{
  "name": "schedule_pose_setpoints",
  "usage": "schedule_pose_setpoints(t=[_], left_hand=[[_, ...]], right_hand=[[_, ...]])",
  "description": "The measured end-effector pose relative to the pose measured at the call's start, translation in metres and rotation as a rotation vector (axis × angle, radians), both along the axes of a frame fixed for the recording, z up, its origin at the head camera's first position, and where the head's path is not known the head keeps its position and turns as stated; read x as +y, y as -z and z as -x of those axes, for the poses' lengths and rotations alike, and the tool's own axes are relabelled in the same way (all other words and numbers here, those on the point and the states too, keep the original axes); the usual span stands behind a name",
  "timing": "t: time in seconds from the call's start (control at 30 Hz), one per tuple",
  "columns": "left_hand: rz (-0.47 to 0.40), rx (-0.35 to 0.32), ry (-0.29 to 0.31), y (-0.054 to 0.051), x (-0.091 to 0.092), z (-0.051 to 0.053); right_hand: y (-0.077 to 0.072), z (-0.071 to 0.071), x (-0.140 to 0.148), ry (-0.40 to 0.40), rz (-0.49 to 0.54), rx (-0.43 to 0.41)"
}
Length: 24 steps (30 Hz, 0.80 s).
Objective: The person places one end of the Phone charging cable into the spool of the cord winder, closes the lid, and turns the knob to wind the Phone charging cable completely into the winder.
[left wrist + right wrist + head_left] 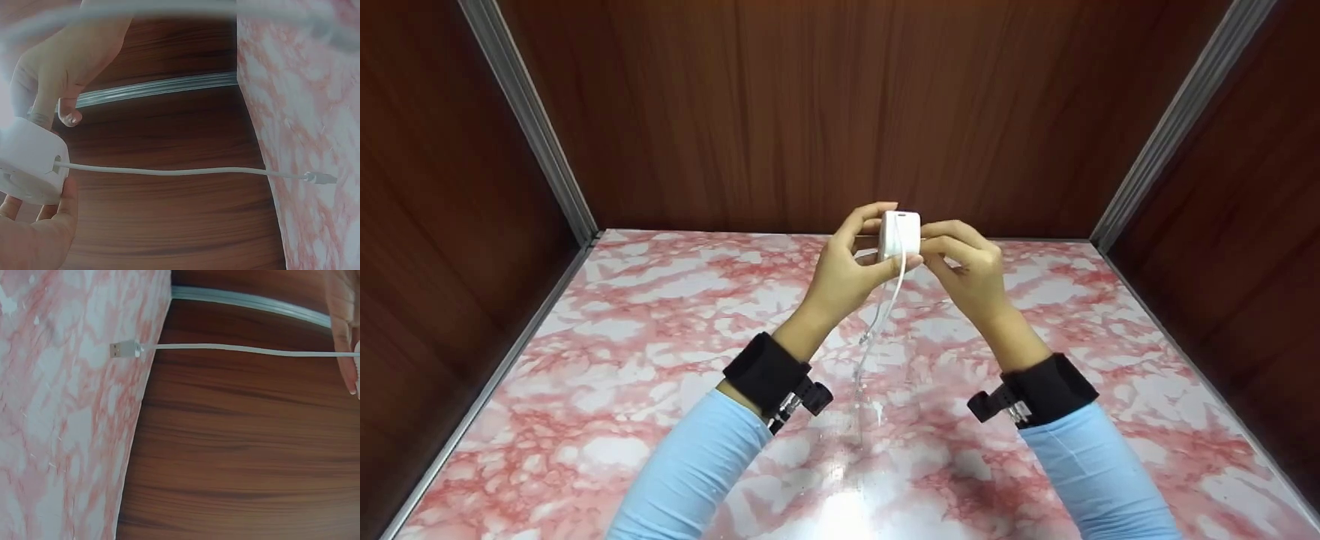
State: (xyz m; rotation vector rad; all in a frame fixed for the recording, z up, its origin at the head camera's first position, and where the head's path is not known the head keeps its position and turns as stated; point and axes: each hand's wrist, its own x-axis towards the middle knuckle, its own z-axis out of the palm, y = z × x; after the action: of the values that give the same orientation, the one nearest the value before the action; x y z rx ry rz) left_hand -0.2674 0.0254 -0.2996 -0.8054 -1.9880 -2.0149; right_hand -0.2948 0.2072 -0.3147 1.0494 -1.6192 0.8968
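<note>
A small white box-shaped device with rounded edges is held up above the table. My left hand grips it from the left, thumb across its front and fingers behind. At its right side, bent fingers of my right hand meet the device. In the left wrist view, one finger touches the device while the thumb stays apart; what lies between the fingers is hidden. A white cable leaves a hole in the device and hangs to a plug. The right wrist view shows a USB plug hanging.
Below the hands lies a tabletop with a red-and-white marbled pattern. Brown wood-look panels stand behind it and on both sides, with metal corner strips between them. A blurred cable crosses close to the left wrist camera.
</note>
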Motion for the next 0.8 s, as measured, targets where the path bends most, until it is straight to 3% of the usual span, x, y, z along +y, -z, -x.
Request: schedule_pose_setpoints(t=[0.3, 0.43, 0.6, 0.8], left_hand=[[0.012, 0.014, -0.008, 0.003, 0.000, 0.000], [0.011, 0.018, -0.012, 0.003, -0.001, -0.001], [0.006, 0.008, -0.006, 0.002, -0.001, -0.003], [0.018, 0.022, -0.015, 0.003, -0.002, -0.003]], right_hand=[[-0.001, -0.003, 0.002, -0.127, 0.040, -0.275], [-0.002, -0.006, 0.001, -0.220, 0.099, -0.423], [-0.002, -0.009, -0.001, -0.276, 0.196, -0.575], [-0.002, -0.012, -0.007, -0.330, 0.288, -0.650]])
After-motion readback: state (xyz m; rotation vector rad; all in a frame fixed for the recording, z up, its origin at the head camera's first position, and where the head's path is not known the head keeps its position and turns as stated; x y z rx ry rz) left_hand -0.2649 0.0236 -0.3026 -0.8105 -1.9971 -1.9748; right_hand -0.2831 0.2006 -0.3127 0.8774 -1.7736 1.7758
